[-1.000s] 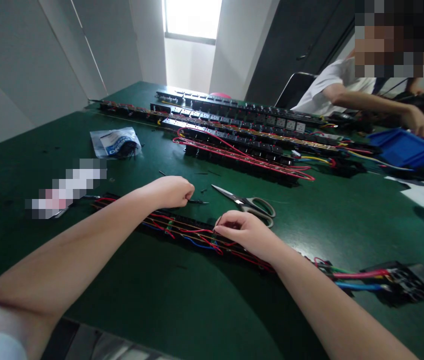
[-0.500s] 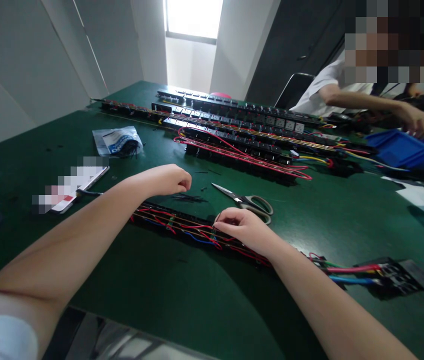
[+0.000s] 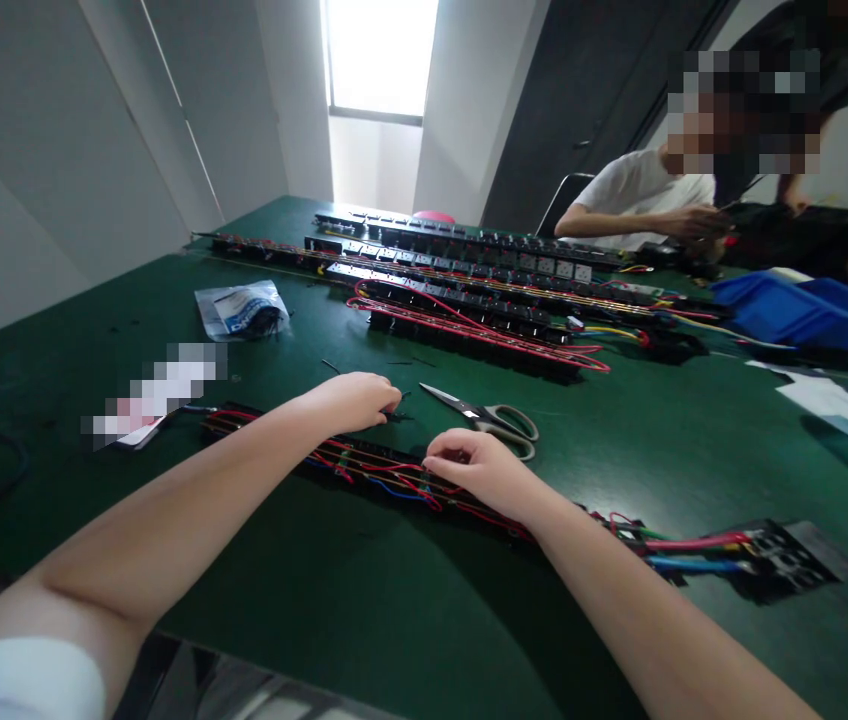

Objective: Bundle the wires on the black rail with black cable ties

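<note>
Wired strip [image 3: 386,478]: lies lengthwise on the green table [image 3: 394,620] just in front of you. Your right wrist hides part of it and your left forearm crosses its left stretch.
Left hand [image 3: 355,398]: curled closed just beyond the strip, fingertips at small black slivers [image 3: 400,412]. What it pinches is too small to tell.
Right hand [image 3: 473,468]: fingers curled, tips pinched on the strip's red wires.
Scissors [image 3: 491,420]: flat, just beyond your right hand.
Stacked strips [image 3: 469,300], plastic bag [image 3: 242,310], blue bin [image 3: 806,310]: farther back.
Co-worker [image 3: 641,195]: seated at the far right.

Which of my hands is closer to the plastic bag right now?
Left. The left hand lies right of the plastic bag, nearer the camera; the right hand rests farther right, on the wired strip.
</note>
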`<state>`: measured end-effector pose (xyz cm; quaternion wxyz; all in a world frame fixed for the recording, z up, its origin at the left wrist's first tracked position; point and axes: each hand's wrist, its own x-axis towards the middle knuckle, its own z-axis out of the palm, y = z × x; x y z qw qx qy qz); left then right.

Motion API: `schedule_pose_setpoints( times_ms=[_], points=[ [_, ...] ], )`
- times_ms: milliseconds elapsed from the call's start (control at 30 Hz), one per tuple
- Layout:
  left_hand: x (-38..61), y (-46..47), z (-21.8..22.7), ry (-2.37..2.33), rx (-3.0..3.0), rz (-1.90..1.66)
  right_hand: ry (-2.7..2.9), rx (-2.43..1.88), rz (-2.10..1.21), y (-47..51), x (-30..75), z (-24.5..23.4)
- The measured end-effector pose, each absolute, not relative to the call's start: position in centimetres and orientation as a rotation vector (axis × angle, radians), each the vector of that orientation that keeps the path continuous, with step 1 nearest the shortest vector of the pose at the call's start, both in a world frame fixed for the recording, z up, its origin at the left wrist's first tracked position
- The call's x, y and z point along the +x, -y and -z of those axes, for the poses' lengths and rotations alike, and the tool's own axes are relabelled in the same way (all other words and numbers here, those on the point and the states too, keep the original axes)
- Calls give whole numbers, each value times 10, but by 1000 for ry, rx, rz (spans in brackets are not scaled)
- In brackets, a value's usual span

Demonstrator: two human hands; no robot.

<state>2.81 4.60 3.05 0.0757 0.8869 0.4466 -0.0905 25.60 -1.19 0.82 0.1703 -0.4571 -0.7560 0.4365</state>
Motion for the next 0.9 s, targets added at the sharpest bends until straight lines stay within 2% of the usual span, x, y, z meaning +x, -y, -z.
schedule_pose_setpoints(
  times_ms=[267,567,733,900],
  points=[
    [41,-57,-26,-1456,2640,351,2155,-1297,-1202,15,254,-10],
    [32,-123,-28,-1548,2573,355,2161,-1285,-1159,15,254,-12],
    [39,-109,-33,-1328,2597,229,2167,-1296,-1132,16,255,-9],
    [47,-82,-18,-943,2527,250,2174,-1310,-1119,18,255,-9]
  ],
)
